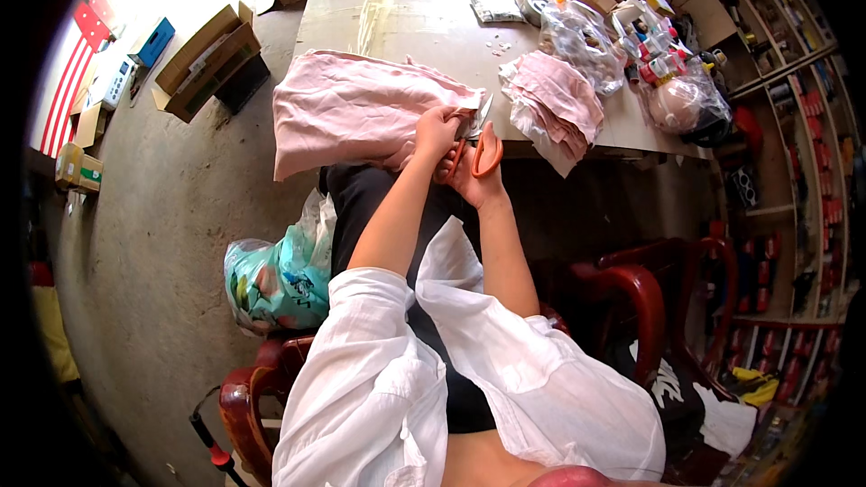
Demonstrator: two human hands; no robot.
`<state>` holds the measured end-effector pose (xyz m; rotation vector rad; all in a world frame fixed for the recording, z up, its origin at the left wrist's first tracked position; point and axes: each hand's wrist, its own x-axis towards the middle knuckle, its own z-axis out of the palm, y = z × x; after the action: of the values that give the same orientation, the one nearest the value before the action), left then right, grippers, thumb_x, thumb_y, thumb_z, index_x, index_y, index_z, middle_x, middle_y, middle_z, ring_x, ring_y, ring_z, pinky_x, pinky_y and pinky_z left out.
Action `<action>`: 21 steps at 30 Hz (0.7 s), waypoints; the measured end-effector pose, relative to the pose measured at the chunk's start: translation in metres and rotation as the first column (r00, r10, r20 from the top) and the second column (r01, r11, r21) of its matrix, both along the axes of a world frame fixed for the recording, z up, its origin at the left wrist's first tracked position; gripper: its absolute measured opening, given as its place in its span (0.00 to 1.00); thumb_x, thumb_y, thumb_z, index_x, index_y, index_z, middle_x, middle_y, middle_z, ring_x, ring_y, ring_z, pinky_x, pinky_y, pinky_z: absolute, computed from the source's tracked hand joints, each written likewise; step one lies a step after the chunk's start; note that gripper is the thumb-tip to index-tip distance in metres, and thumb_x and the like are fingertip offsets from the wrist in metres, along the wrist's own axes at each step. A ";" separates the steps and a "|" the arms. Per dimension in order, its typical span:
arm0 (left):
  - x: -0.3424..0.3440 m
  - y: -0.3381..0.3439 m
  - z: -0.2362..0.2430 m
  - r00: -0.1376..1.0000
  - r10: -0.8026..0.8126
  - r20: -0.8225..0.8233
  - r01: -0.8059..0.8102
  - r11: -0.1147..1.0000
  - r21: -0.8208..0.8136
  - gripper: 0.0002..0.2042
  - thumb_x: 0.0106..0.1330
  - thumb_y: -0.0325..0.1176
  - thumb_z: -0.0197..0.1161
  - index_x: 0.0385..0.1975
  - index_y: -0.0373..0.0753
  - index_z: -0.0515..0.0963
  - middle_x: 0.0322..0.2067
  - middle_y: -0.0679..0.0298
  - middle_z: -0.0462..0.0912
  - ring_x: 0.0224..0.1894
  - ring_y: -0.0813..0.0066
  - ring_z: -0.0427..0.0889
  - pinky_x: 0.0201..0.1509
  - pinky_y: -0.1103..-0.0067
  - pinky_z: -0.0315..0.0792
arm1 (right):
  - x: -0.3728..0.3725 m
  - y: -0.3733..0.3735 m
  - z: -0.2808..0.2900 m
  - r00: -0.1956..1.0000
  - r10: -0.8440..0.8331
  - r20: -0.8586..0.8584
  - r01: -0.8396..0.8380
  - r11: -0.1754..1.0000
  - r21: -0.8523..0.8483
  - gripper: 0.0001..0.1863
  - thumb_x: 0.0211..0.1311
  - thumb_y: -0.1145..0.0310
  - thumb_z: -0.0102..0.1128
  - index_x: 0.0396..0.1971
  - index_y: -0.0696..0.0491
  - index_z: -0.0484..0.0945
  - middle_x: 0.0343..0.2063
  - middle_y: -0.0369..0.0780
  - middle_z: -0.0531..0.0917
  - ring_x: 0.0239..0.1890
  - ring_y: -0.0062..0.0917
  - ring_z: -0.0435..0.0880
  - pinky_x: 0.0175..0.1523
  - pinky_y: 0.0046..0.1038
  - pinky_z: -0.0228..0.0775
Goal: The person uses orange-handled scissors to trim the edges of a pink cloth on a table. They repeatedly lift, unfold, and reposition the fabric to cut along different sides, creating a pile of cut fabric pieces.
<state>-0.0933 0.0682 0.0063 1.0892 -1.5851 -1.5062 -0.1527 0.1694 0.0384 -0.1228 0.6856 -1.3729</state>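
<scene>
A large piece of pale pink cloth [356, 106] lies over the near edge of the table and hangs toward my lap. My left hand [435, 133] pinches its right end, fingers closed on the fabric. Close beside it, my right hand [467, 179] holds a pair of scissors with orange handles [488, 153]. The blades point away from me, along the cloth's right end; whether they are open there I cannot make out. To the right, a stack of pink and white cloth pieces [555, 104] overhangs the table edge.
Clear plastic bags [585, 47] and several small bottles [663, 63] crowd the right of the table [424, 9]. Cardboard boxes [206, 63] stand on the floor at left. A teal patterned bag [280, 280] sits beside my leg, and a dark red wooden chair [631, 284] at right.
</scene>
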 end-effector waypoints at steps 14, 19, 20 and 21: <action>0.000 0.008 0.002 0.941 -0.081 -0.327 0.187 0.934 0.305 0.06 0.64 0.25 0.57 0.38 0.34 0.78 0.23 0.66 0.79 0.17 0.81 0.75 0.17 0.82 0.71 | -0.030 -0.031 -0.014 0.928 -0.153 -0.340 0.208 0.969 0.133 0.36 0.51 0.23 0.40 0.18 0.46 0.67 0.11 0.28 0.62 0.11 0.16 0.63 0.17 0.18 0.57; 0.008 -0.005 -0.021 0.954 -0.080 -0.290 0.098 0.994 0.046 0.08 0.62 0.21 0.56 0.38 0.29 0.79 0.32 0.66 0.83 0.34 0.85 0.77 0.39 0.86 0.70 | -0.035 -0.039 0.001 0.905 -0.266 -0.332 0.333 0.928 0.164 0.32 0.57 0.30 0.42 0.11 0.42 0.54 0.07 0.24 0.53 0.06 0.11 0.51 0.10 0.13 0.41; 0.006 -0.003 -0.019 0.957 -0.094 -0.273 0.110 0.993 0.041 0.08 0.62 0.21 0.56 0.38 0.29 0.79 0.32 0.66 0.83 0.34 0.85 0.77 0.39 0.86 0.71 | -0.040 -0.037 0.002 0.906 -0.263 -0.331 0.329 0.930 0.163 0.32 0.57 0.30 0.42 0.11 0.42 0.54 0.07 0.24 0.53 0.05 0.11 0.51 0.10 0.13 0.41; 0.004 -0.002 -0.017 0.961 -0.107 -0.256 0.120 0.992 0.035 0.08 0.62 0.20 0.56 0.38 0.29 0.79 0.33 0.66 0.83 0.34 0.85 0.77 0.39 0.86 0.71 | -0.044 -0.036 0.003 0.908 -0.259 -0.330 0.324 0.932 0.162 0.32 0.57 0.30 0.42 0.11 0.42 0.54 0.07 0.24 0.53 0.05 0.11 0.51 0.10 0.13 0.42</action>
<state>-0.0889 0.0661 -0.0111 0.8051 -1.4583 -1.6966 -0.1964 0.1335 0.0419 -0.0602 1.1439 -1.5745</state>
